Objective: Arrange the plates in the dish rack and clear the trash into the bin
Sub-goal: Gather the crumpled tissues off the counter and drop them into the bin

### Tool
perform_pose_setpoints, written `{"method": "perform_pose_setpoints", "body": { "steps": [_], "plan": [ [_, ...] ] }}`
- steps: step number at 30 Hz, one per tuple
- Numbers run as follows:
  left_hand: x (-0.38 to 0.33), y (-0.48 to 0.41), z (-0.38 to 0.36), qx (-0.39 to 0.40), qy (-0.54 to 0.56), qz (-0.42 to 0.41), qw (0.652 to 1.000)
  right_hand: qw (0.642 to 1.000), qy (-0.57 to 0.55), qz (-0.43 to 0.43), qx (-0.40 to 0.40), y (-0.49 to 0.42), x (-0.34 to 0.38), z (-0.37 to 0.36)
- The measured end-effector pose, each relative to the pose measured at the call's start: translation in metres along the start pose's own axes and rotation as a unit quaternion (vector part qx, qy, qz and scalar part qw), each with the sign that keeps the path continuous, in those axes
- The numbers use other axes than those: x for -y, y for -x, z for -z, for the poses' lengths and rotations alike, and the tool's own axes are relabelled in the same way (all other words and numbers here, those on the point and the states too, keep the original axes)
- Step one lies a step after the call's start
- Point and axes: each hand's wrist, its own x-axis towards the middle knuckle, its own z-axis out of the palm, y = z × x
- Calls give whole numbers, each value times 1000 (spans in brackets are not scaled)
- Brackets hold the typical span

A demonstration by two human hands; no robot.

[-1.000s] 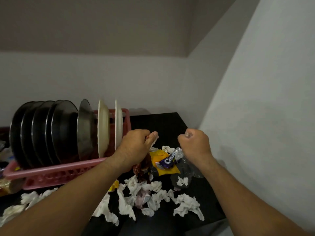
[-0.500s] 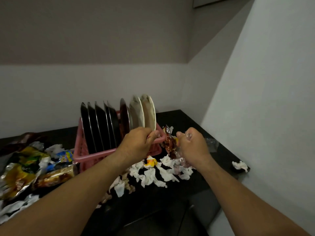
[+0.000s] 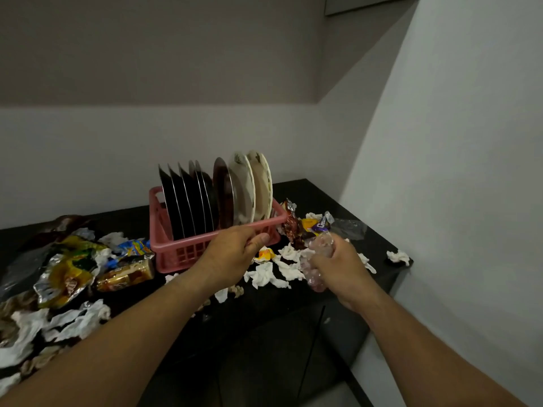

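Note:
A pink dish rack [image 3: 164, 245] stands on the black counter [image 3: 317, 195]. It holds several black plates [image 3: 188, 207] and two white plates [image 3: 249, 189] on edge. My left hand [image 3: 232, 257] grips the rack's front right rim, thumb along the top. To its right, my right hand [image 3: 338, 265] holds a crumpled clear plastic wrapper [image 3: 318, 248] just above the counter. White tissue scraps [image 3: 270, 274] lie under and between both hands. A brown wrapper [image 3: 292, 227] and a yellow-purple wrapper [image 3: 317, 226] lie at the rack's right end. No bin is in view.
More trash covers the counter's left side: foil snack bags [image 3: 67, 268], a blue packet [image 3: 133, 248], a brown-gold packet [image 3: 126, 276] and tissue [image 3: 73, 321]. One tissue wad [image 3: 398, 257] sits at the right edge by the white wall. Dark cabinet fronts are below.
The view has pulled back and swung left, showing the left trash pile. My left hand went from the trash to the rack rim. My right hand lowered with the clear plastic.

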Motion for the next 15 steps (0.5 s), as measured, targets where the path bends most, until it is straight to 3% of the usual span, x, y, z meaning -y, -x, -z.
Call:
{"method": "perform_pose_setpoints", "body": {
  "steps": [5, 10, 15],
  "plan": [
    [-4, 14, -18, -5, -32, 4, 999, 988, 68, -65, 121, 22, -22, 13],
    [-3, 24, -34, 5, -35, 16, 999, 994, 104, -11, 39, 25, -42, 13],
    [3, 24, -46, 11, -44, 24, 999, 992, 74, -18, 98, 26, -53, 12]
  ]
}}
